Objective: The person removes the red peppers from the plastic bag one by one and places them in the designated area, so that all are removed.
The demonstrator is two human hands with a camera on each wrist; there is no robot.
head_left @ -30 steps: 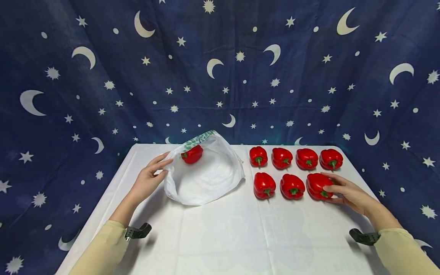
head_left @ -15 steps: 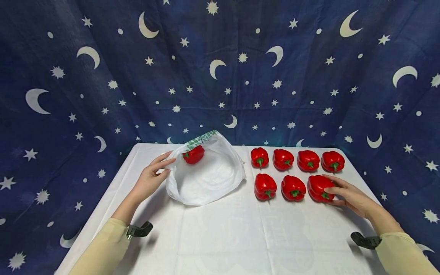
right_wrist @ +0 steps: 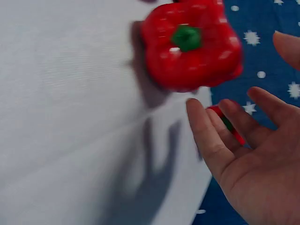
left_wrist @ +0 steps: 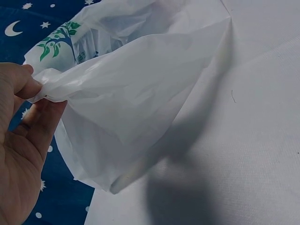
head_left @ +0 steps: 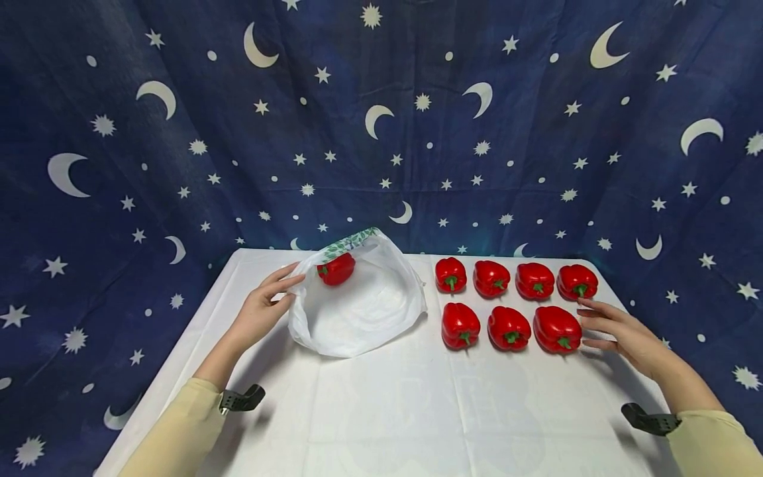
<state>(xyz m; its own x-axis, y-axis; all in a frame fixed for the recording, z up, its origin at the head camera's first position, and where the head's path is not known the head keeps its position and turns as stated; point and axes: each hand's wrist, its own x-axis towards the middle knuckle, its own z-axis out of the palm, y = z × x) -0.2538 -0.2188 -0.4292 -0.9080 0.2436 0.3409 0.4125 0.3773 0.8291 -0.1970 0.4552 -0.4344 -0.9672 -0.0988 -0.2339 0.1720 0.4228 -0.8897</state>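
Note:
My left hand (head_left: 260, 315) pinches the left rim of a white plastic bag (head_left: 387, 305) between thumb and fingers; the left wrist view shows the pinched film (left_wrist: 126, 89) drawn into a fold. The bag's mouth faces me, with a green leaf print on its far rim. One red bell pepper (head_left: 336, 269) lies inside at the back left. At the right, my right hand (head_left: 628, 341) is held with its fingers spread beside the front row's rightmost bell pepper (head_left: 557, 329). In the right wrist view a gap shows between the fingertips and that pepper (right_wrist: 192, 47).
Two rows of red bell peppers stand right of the bag: several in the back row, including one at its right end (head_left: 577, 282), and three in front. A white cloth (head_left: 381, 411) covers the table. Behind hangs a dark blue curtain (head_left: 334, 119) with moons and stars.
My right hand has let go of the front row's rightmost bell pepper and moved back to the right. That pepper stays in its row. The left hand keeps its pinch on the bag.

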